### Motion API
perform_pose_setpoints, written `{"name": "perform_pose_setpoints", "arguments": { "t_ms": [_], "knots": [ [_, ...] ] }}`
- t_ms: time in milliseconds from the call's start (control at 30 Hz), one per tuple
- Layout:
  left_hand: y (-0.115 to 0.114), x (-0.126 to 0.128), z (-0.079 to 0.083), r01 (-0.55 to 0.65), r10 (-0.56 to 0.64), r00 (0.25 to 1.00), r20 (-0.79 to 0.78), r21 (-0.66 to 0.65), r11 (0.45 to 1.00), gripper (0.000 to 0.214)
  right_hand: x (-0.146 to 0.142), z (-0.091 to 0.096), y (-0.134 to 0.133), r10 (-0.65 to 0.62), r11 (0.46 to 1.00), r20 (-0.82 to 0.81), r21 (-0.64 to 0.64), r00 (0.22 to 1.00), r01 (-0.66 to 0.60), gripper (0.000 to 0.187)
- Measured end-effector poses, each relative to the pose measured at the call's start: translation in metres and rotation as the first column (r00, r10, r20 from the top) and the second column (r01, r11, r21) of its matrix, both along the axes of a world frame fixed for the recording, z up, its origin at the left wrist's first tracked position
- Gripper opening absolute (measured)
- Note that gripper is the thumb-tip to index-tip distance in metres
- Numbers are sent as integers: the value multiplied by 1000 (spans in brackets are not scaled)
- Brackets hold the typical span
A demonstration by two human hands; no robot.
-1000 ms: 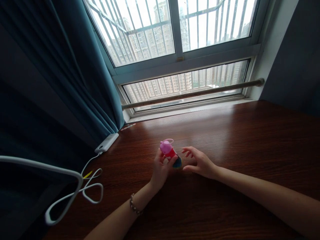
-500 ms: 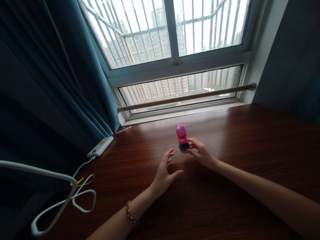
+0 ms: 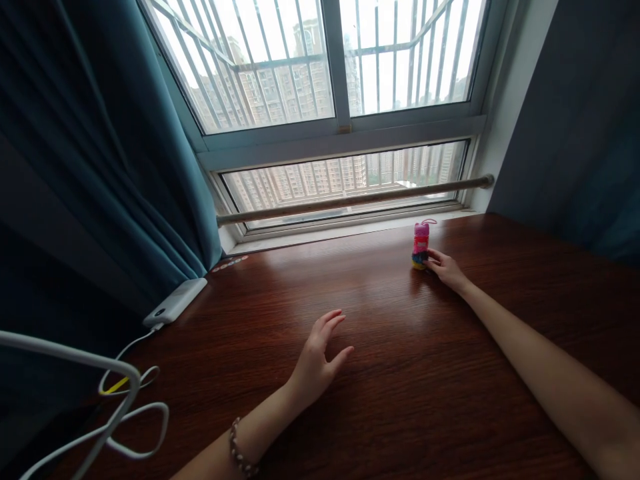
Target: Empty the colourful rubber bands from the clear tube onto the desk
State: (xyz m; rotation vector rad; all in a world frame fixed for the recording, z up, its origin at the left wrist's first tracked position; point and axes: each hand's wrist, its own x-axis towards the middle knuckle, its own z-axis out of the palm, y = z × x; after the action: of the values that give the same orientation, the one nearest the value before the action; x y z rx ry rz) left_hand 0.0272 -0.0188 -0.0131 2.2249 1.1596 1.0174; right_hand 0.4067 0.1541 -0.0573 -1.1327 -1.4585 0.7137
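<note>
Near the window (image 3: 400,128), my right grip (image 3: 447,270) pinches the pink-topped toy (image 3: 421,241), seemingly stood on the tabletop (image 3: 390,400), unreleased; my left grip (image 3: 315,363) is spread, empty.

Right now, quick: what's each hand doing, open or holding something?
Left hand: open, thumb apart from fingers, holding nothing.
Right hand: closed on the lower part of the upright pink-topped bottle.
</note>
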Motion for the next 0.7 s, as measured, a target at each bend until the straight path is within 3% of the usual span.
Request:
{"name": "perform_pose_setpoints", "arguments": {
  "t_ms": [167, 333, 500, 600, 700],
  "knots": [
    [1, 1, 2, -6, 7, 1000, -12, 16, 1000, 43, 5, 2, -2, 63, 997, 136, 28, 989, -68, 48],
    [1, 1, 1, -14, 14, 1000, -5, 15, 1000, 41, 8, 0, -1, -60, 996, 372, 89, 926, 28, 44],
    [1, 1, 1, -14, 14, 1000, -9, 5, 1000, 41, 4, -6, 4, -199, 977, 378, 146, 904, 154, 49],
    [1, 1, 2, -8, 8, 1000, -12, 14, 1000, 41, -1, -6, 4, -294, 954, 366, 173, 883, 246, 64],
    [2, 1, 2, -7, 7, 1000, -15, 12, 1000, 40, -6, -6, 5, -307, 951, 352, 154, 884, 269, 75]
  ]
}}
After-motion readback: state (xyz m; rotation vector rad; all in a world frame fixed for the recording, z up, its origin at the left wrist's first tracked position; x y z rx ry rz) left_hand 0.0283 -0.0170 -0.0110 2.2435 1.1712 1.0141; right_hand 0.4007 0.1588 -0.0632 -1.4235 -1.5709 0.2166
